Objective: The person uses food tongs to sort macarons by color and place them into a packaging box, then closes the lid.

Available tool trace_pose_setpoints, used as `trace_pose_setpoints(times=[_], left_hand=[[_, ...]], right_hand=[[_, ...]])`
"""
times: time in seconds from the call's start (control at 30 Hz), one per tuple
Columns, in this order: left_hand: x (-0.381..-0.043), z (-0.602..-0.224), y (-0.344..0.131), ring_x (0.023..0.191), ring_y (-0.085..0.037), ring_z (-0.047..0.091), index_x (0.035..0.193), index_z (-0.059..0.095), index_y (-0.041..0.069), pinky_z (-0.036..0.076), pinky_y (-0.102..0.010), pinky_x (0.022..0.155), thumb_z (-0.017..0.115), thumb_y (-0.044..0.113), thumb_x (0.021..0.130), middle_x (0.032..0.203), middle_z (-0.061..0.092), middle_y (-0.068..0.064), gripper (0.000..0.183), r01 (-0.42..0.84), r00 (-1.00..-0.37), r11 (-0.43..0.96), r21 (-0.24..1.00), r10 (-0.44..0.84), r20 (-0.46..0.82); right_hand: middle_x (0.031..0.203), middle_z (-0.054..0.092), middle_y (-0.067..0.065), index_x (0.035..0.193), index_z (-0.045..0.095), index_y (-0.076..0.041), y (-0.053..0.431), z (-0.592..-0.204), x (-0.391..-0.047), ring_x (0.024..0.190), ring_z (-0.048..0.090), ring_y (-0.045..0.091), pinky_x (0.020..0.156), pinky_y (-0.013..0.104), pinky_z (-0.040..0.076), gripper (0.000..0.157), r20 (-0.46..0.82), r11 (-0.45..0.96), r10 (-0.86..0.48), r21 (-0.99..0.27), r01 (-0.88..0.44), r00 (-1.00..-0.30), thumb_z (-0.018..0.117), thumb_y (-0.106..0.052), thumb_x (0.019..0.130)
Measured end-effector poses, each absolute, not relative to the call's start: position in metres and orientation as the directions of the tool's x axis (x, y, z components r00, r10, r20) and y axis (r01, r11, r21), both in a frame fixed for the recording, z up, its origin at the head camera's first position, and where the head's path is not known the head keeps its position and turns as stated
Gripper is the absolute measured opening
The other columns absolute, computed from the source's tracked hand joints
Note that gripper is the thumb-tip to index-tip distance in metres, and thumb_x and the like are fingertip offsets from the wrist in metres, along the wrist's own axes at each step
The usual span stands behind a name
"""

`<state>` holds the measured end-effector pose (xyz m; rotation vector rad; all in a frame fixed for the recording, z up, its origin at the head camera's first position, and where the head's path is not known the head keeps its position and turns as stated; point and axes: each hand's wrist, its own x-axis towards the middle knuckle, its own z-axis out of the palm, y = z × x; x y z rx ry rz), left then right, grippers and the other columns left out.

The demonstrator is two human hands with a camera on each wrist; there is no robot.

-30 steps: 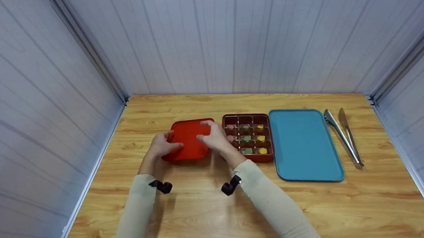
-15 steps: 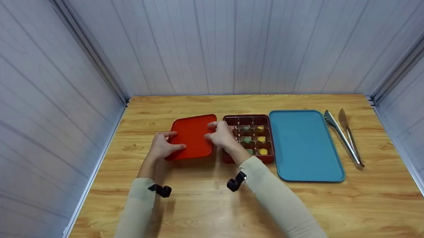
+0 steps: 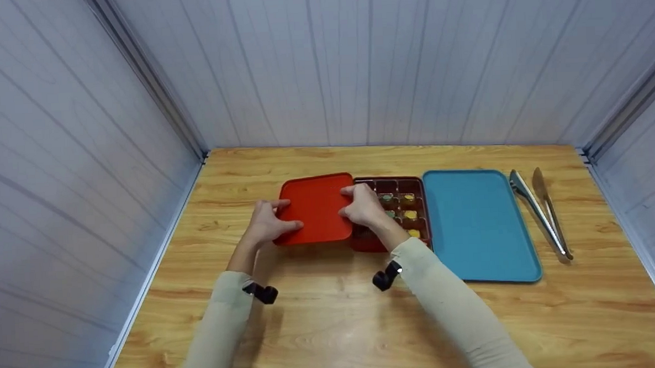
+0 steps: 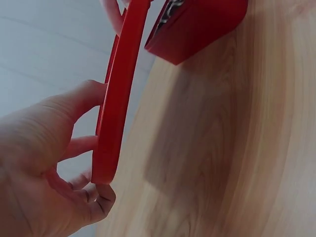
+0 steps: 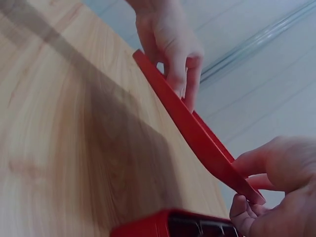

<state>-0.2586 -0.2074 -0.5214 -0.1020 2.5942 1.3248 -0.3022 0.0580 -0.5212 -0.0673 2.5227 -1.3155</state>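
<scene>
Both hands hold a flat red square lid (image 3: 318, 206) with a raised rim, lifted off the table. My left hand (image 3: 267, 222) grips its left edge, thumb and a finger on top and other fingers curled beneath, as the left wrist view of the lid (image 4: 116, 108) shows. On the right edge, my right hand (image 3: 364, 205) pinches the lid the same way. To the right and below stands a dark red box (image 3: 389, 184) with a divided insert, partly covered by the right hand and forearm. Small yellow and green wrapped pieces (image 3: 411, 214) sit in its compartments.
A blue tray (image 3: 481, 227) lies right of the box, nearly touching it. Beyond it are metal tongs (image 3: 539, 213) and a spatula-like utensil (image 3: 549, 204). Pale panels (image 3: 328, 68) wall the wooden table (image 3: 322, 317) at the back and sides.
The right hand has closed onto the lid's right edge. The lid has risen from the table and moved right, its right edge now at the box's left side.
</scene>
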Motion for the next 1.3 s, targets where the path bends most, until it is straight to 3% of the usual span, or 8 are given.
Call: trace_pose_setpoints(times=[0.3, 0.53, 0.83, 1.17, 1.3], left_hand=[[-0.263, -0.513, -0.172, 0.152, -0.042, 0.045, 0.158, 0.063, 0.002, 0.043, -0.051, 0.133, 0.093, 0.022, 0.092, 0.160, 0.043, -0.027, 0.075, -0.107, -0.979, 0.629, 0.770, 0.068, -0.192], [-0.266, -0.507, -0.139, 0.149, -0.042, 0.050, 0.156, 0.065, 0.001, 0.047, -0.049, 0.129, 0.094, 0.021, 0.090, 0.158, 0.045, -0.027, 0.075, -0.043, -0.983, 0.664, 0.747, 0.107, -0.152], [-0.275, -0.503, -0.099, 0.147, -0.040, 0.052, 0.156, 0.066, 0.003, 0.048, -0.046, 0.129, 0.097, 0.021, 0.089, 0.159, 0.045, -0.024, 0.076, -0.028, -0.981, 0.674, 0.738, 0.122, -0.148], [-0.278, -0.505, -0.064, 0.143, -0.038, 0.057, 0.155, 0.067, 0.003, 0.050, -0.043, 0.129, 0.098, 0.020, 0.089, 0.159, 0.044, -0.023, 0.075, -0.013, -0.975, 0.659, 0.752, 0.159, -0.156], [-0.277, -0.507, -0.059, 0.141, -0.037, 0.057, 0.155, 0.067, 0.003, 0.051, -0.043, 0.127, 0.098, 0.022, 0.089, 0.158, 0.045, -0.022, 0.076, 0.006, -0.974, 0.667, 0.745, 0.172, -0.146]], right_hand=[[0.170, 0.057, 0.021, 0.160, 0.061, 0.000, 0.094, -0.490, -0.280, 0.159, 0.052, 0.035, 0.134, 0.048, 0.046, 0.065, -0.237, 0.597, -0.187, -0.798, 0.082, -0.953, 0.077, 0.001, 0.097], [0.171, 0.054, 0.023, 0.161, 0.061, -0.003, 0.128, -0.490, -0.279, 0.152, 0.052, 0.036, 0.128, 0.049, 0.050, 0.064, -0.269, 0.596, -0.164, -0.793, 0.122, -0.949, 0.075, 0.001, 0.099], [0.175, 0.048, 0.028, 0.163, 0.054, 0.004, 0.168, -0.489, -0.279, 0.166, 0.040, 0.043, 0.135, 0.056, 0.043, 0.064, -0.253, 0.582, -0.193, -0.807, 0.097, -0.948, 0.072, 0.002, 0.102], [0.178, 0.037, 0.032, 0.166, 0.048, 0.007, 0.203, -0.491, -0.273, 0.160, 0.039, 0.045, 0.129, 0.056, 0.047, 0.065, -0.297, 0.553, -0.182, -0.819, 0.152, -0.937, 0.067, 0.005, 0.104], [0.177, 0.038, 0.032, 0.166, 0.049, 0.005, 0.210, -0.491, -0.272, 0.154, 0.039, 0.042, 0.115, 0.045, 0.055, 0.064, -0.310, 0.563, -0.173, -0.810, 0.164, -0.935, 0.066, 0.005, 0.105]])
